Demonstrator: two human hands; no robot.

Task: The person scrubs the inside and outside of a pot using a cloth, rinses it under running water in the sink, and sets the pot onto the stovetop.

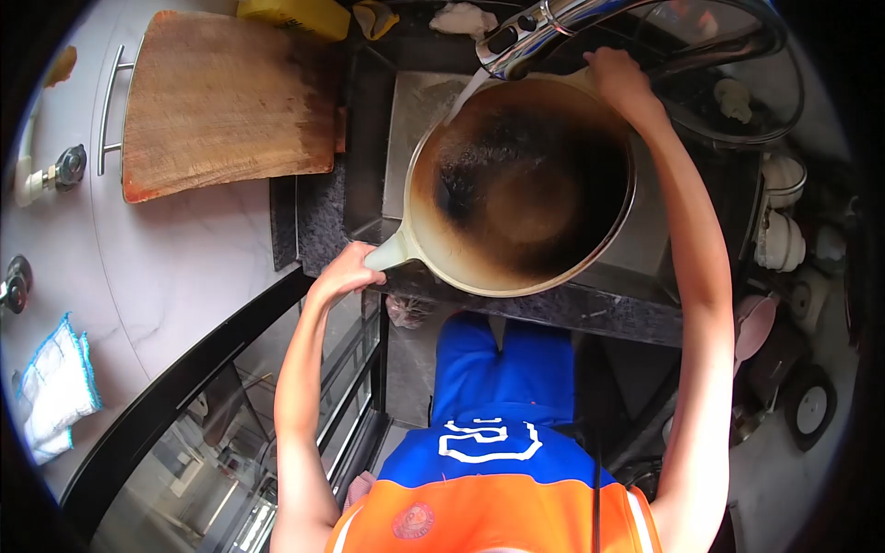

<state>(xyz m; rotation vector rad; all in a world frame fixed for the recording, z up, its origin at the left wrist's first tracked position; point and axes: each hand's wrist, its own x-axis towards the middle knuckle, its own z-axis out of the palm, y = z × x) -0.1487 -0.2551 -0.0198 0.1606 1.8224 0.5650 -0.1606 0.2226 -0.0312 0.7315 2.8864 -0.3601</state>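
Note:
A large round pan (pixel 535 207) with a cream rim and a dark, brown-stained inside is held over the sink (pixel 406 101). My left hand (pixel 346 272) is closed round its pale handle (pixel 392 252) at the lower left. At the far upper right side of the pan, my right hand (pixel 622 78) grips the rim, its fingertips partly hidden. Water (pixel 466 97) runs from the chrome faucet (pixel 516 46) into the pan near its upper left edge, and the liquid inside looks rippled.
A wooden cutting board (pixel 230 106) lies at the upper left beside a yellow box (pixel 295 17). A glass lid (pixel 728 83) is at the upper right. White bowls (pixel 782 240) and a pink ladle (pixel 754 327) stand right. A white cloth (pixel 57 392) lies far left.

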